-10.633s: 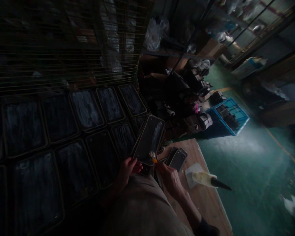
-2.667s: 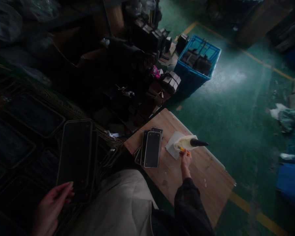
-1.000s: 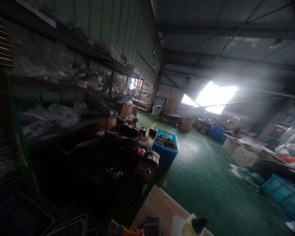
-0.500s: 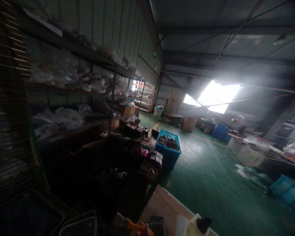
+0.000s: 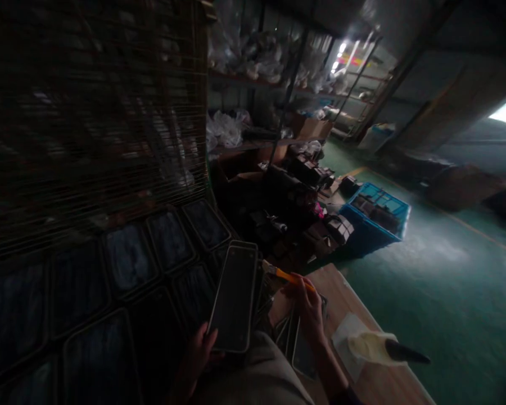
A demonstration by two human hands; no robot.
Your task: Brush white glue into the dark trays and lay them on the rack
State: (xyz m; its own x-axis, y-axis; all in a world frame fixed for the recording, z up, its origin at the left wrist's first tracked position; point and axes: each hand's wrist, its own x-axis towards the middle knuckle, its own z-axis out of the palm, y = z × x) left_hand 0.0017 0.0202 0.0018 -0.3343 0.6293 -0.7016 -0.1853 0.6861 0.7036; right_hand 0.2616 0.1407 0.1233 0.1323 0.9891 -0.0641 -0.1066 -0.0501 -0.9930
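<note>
Holding brush [image 5: 284, 274], panel [image 5: 234, 298]; crate [image 5: 362, 242] w/ dk items [image 5: 376, 213].

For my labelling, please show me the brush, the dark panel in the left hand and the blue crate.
Brush [image 5: 285, 274]: head view, on its orange handle.
Dark panel [image 5: 235, 298]: head view, on its face.
Blue crate [image 5: 365, 238]: head view, on its outer wall.

Left hand [image 5: 200, 349] low, thumb uppermost, closed in a grip; right hand [image 5: 306, 304] slightly higher, fingers curled in a pinch, bare forearm [image 5: 331, 365] slanting up and inward from lower right.
</note>
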